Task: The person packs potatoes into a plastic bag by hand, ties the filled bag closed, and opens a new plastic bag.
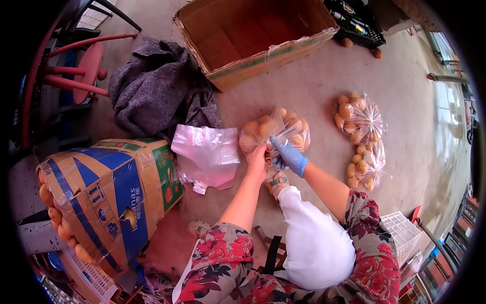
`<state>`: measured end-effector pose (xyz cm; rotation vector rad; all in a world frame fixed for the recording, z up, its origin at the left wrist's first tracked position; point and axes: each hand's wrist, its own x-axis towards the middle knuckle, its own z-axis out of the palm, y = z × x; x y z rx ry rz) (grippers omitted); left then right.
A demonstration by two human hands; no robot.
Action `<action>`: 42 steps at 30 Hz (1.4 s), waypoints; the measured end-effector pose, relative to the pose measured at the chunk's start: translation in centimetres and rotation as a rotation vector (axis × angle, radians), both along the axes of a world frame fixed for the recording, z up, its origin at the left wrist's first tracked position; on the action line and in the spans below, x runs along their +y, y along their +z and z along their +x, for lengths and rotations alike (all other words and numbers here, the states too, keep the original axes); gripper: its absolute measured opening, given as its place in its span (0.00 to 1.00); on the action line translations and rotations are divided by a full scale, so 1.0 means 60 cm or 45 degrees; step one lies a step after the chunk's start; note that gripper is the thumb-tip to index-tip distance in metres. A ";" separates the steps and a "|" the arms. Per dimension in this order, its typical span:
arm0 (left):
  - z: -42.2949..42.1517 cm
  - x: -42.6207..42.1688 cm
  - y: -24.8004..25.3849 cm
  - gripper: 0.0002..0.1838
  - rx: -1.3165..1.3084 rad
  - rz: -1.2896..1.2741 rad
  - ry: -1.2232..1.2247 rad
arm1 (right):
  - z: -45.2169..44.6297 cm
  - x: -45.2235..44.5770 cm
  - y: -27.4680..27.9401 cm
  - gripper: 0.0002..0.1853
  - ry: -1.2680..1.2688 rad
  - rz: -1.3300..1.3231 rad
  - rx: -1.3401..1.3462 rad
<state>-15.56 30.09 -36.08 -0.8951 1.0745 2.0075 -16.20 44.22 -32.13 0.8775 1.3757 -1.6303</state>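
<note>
A clear plastic bag of potatoes (255, 130) rests on the floor in front of me. Bare of any glove, my left hand (258, 158) is closed on the near side of the bag, at its gathered plastic. My right hand (290, 156) wears a blue glove and grips the same plastic close beside it, thumb pointing up the bag. The fingertips of both hands are partly hidden. Just left of the bag lies a stack of flat clear plastic bags (207, 156).
An open cardboard box (263, 61) stands ahead, near a dark blanket (152, 86). At left is a banana carton (109, 202) with potatoes. Two filled bags, one farther (357, 116) and one nearer (365, 167), sit at right. A black crate (357, 25) stands at the back.
</note>
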 end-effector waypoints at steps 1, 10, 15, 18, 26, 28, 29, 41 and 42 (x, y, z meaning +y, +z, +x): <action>0.002 0.001 0.006 0.10 0.006 0.027 -0.027 | -0.002 0.002 -0.019 0.18 -0.126 -0.036 0.038; -0.017 -0.010 0.017 0.09 0.095 -0.295 -0.151 | 0.035 0.051 -0.045 0.08 -1.143 -0.594 0.203; -0.030 0.005 0.006 0.07 0.023 0.092 0.565 | 0.007 0.078 0.018 0.08 -1.447 -0.670 0.292; -0.035 -0.025 0.023 0.10 0.009 0.434 0.738 | 0.003 0.147 0.019 0.09 -1.228 -0.951 0.578; -0.044 -0.127 0.138 0.21 0.303 -0.004 -0.206 | -0.004 0.189 0.098 0.14 -0.449 0.321 0.576; -0.036 -0.132 0.137 0.22 0.349 -0.166 -0.404 | -0.006 0.185 0.093 0.18 -0.216 0.535 0.535; -0.028 -0.129 0.138 0.21 0.346 -0.199 -0.394 | -0.006 0.185 0.085 0.21 -0.144 0.585 0.507; 0.076 -0.207 0.309 0.23 0.794 -1.003 -0.600 | -0.009 0.110 0.170 0.33 -0.311 1.298 1.519; 0.092 -0.227 0.354 0.23 0.916 -1.123 -0.713 | -0.017 0.084 0.191 0.30 -0.341 1.212 1.503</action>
